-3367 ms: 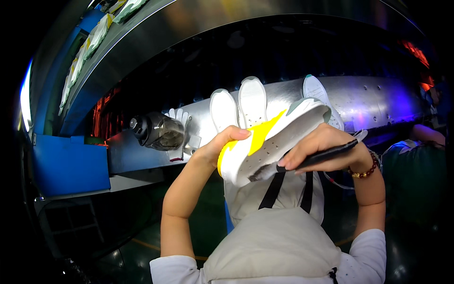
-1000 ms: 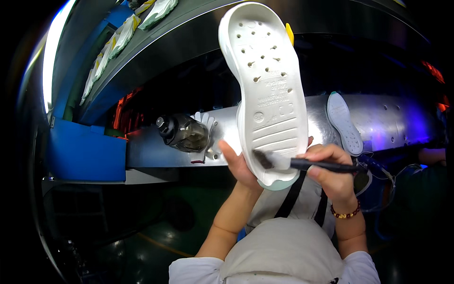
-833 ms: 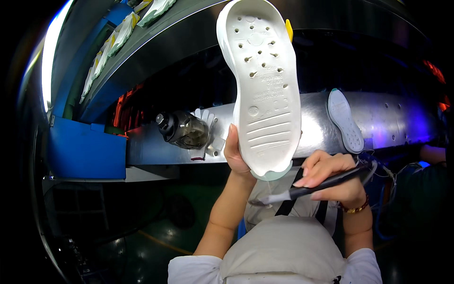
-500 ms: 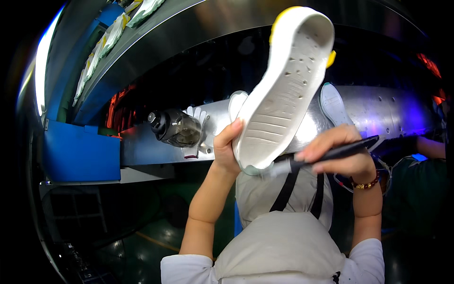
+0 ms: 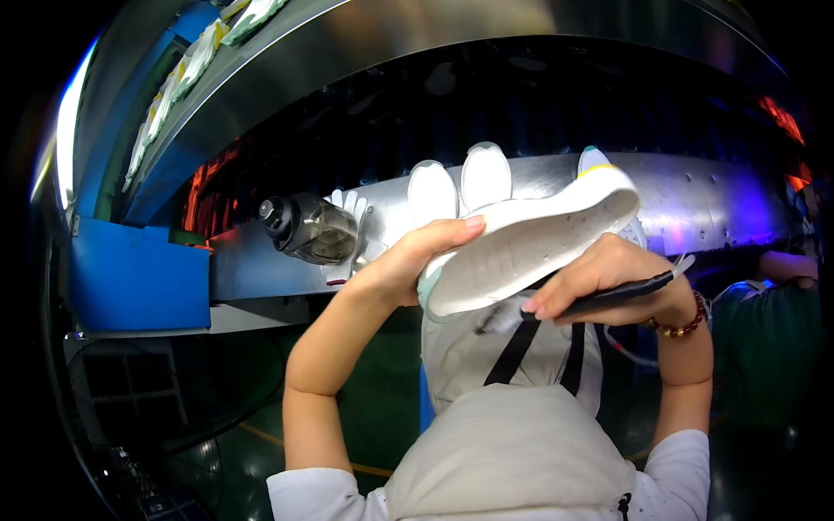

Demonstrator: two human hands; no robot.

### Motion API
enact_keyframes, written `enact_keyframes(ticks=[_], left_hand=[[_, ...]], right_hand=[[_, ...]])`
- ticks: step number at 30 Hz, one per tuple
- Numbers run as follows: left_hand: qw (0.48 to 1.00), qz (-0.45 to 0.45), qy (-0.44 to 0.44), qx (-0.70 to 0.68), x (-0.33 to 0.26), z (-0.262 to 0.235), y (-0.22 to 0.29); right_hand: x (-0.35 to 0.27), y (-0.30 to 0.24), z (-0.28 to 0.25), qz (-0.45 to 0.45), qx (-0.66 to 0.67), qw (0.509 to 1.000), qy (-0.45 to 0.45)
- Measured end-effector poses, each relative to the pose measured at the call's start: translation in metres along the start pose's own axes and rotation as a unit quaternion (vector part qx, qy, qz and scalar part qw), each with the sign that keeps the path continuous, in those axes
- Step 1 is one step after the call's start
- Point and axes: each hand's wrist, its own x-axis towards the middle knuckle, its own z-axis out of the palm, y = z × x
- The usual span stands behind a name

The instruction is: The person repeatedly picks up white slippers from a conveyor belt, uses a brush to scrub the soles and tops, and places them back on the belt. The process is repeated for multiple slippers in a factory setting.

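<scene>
Sole tipped flatter since before | left hand grips heel edge | right hand clamps black brush

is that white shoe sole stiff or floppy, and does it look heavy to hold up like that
The sole probably is light: the left hand holds it up by one end alone. It seems fairly stiff, since its free end juts out with only a gentle curve and no droop. The right hand grips a dark brush under it, so it likely takes light pressure.

White shoe sole with a yellow rim at its tip, black brush handle, red-brown bead bracelet, blue bin (bright against the grey steel).
</scene>
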Motion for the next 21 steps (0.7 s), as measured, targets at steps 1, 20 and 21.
enact_keyframes(ticks=[1, 20, 21], left_hand=[[1.000, -0.009, 0.022, 0.013, -0.002, 0.003, 0.002], [0.997, -0.028, 0.070, -0.002, -0.017, -0.024, -0.005], [0.996, -0.022, 0.079, -0.015, -0.018, -0.024, -0.005]], right_hand=[[-0.002, -0.001, -0.004, -0.002, 0.000, 1.000, -0.030], [-0.039, 0.011, -0.011, 0.047, -0.082, 0.995, 0.017], [-0.040, 0.010, -0.012, 0.049, -0.053, 0.995, 0.070]])
